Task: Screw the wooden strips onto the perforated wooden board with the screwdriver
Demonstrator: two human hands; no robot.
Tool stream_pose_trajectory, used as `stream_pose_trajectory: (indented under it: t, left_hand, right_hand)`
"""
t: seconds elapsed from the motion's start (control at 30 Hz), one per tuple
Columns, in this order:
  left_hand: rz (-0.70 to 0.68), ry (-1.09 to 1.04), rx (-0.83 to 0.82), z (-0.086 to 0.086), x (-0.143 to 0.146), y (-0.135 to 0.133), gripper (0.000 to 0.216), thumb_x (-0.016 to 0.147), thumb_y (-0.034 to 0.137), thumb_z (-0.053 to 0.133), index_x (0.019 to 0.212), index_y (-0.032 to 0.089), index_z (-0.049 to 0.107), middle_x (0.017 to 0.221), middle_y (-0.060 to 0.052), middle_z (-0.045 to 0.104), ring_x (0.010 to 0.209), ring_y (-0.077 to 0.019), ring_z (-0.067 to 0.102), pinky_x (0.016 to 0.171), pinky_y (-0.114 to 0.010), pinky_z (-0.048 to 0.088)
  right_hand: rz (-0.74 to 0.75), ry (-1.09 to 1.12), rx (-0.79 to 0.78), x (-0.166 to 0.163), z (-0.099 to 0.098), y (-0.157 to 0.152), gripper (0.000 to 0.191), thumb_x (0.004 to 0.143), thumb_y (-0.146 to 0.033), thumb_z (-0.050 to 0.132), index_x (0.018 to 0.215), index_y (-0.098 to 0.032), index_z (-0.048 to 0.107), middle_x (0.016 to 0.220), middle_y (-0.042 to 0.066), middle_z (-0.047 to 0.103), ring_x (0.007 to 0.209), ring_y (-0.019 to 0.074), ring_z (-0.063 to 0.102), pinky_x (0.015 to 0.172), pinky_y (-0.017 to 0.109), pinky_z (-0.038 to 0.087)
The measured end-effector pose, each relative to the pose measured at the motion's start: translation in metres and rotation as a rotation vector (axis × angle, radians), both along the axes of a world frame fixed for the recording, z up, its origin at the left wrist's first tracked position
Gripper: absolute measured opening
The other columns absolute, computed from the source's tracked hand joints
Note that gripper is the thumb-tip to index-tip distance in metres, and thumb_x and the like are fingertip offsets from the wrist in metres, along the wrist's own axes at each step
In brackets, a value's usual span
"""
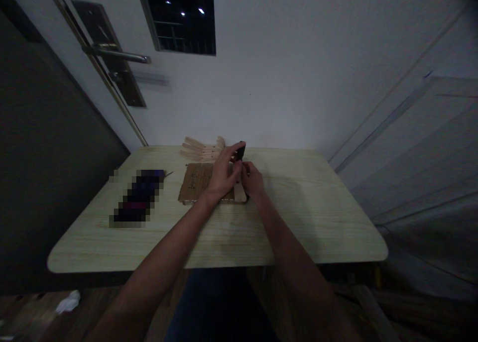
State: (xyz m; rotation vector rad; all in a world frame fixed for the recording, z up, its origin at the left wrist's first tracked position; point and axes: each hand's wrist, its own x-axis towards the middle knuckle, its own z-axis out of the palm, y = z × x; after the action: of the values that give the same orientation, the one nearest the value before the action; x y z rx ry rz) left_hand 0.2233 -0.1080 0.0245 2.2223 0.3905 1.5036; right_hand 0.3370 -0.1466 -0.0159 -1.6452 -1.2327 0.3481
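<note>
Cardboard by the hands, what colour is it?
The cardboard is brown with dark marks, best seen in the head view.

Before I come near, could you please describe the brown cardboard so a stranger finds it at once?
On the pale table, find the fanned wooden strips near the white door. The cardboard lies in front, partly hidden by the left hand; unlike the strips, it is broad and darker.

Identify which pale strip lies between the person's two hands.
The lone pale strip at the right end of the cardboard, between the left hand and the right hand; the other strips lie fanned beyond the cardboard.
</note>
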Motion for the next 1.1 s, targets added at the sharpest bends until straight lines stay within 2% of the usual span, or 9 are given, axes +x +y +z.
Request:
stream_pose_trajectory:
  t: [0.13,0.27,0.5,0.73,0.83,0.93,1.1]
  left_hand:
    - [0.078,-0.013,0.044,0.0022,0.0002,0.0005,0.041,0.089,0.029,0.060,0.129,0.029,0.050,0.117,-0.007,0.058,0.100,-0.0196,0.055,0.079,-0.034,0.052]
    - [0.081,-0.014,0.015,0.0011,0.0011,0.0021,0.041,0.089,0.025,0.058,0.129,0.029,0.049,0.109,-0.005,0.057,0.090,-0.0164,0.055,0.075,-0.031,0.052]
    - [0.030,0.004,-0.005,-0.0020,0.0018,0.0020,0.044,0.093,0.031,0.051,0.136,0.026,0.044,0.119,-0.008,0.059,0.087,-0.0148,0.059,0.078,-0.031,0.052]
    - [0.004,0.013,0.014,-0.0022,0.0015,0.0010,0.041,0.096,0.031,0.044,0.137,0.025,0.043,0.129,-0.010,0.057,0.103,-0.0180,0.059,0.083,-0.032,0.051]
    - [0.049,0.018,0.046,0.0001,0.0004,0.0007,0.042,0.094,0.032,0.051,0.135,0.025,0.044,0.128,-0.010,0.056,0.109,-0.0201,0.055,0.086,-0.034,0.050]
    - [0.081,0.010,0.068,0.0004,0.0004,0.0025,0.043,0.090,0.032,0.058,0.132,0.026,0.046,0.120,-0.008,0.057,0.100,-0.0190,0.055,0.083,-0.035,0.050]
    - [0.073,-0.017,0.040,-0.0033,0.0024,0.0047,0.042,0.091,0.027,0.056,0.132,0.026,0.046,0.116,-0.007,0.057,0.090,-0.0160,0.054,0.078,-0.031,0.050]
  right_hand:
    - [-0.002,0.002,0.010,0.0002,-0.0008,0.0004,0.018,0.092,-0.026,0.042,0.091,-0.021,0.059,0.091,0.007,0.069,0.083,0.0185,0.062,0.079,0.033,0.047]
    - [0.008,0.011,0.006,0.0002,0.0000,0.0009,0.018,0.093,-0.026,0.040,0.091,-0.021,0.058,0.094,0.008,0.069,0.086,0.0195,0.063,0.081,0.034,0.047]
    - [0.017,0.008,-0.030,0.0001,0.0030,-0.0009,0.019,0.093,-0.025,0.040,0.091,-0.018,0.058,0.096,0.011,0.069,0.088,0.0212,0.064,0.082,0.034,0.048]
    - [0.003,0.007,-0.008,-0.0008,0.0026,-0.0011,0.018,0.093,-0.024,0.041,0.090,-0.020,0.058,0.093,0.008,0.069,0.085,0.0192,0.063,0.081,0.033,0.047]
    - [0.001,-0.004,-0.016,-0.0009,0.0026,-0.0010,0.018,0.093,-0.024,0.041,0.091,-0.019,0.058,0.094,0.009,0.069,0.085,0.0197,0.063,0.080,0.033,0.047]
    - [-0.007,-0.007,-0.010,-0.0005,0.0012,-0.0003,0.018,0.093,-0.025,0.040,0.092,-0.019,0.058,0.095,0.010,0.069,0.085,0.0202,0.063,0.079,0.033,0.047]
    - [0.006,0.004,0.028,0.0006,-0.0021,0.0016,0.019,0.093,-0.027,0.041,0.090,-0.021,0.058,0.093,0.009,0.069,0.086,0.0205,0.064,0.081,0.034,0.047]
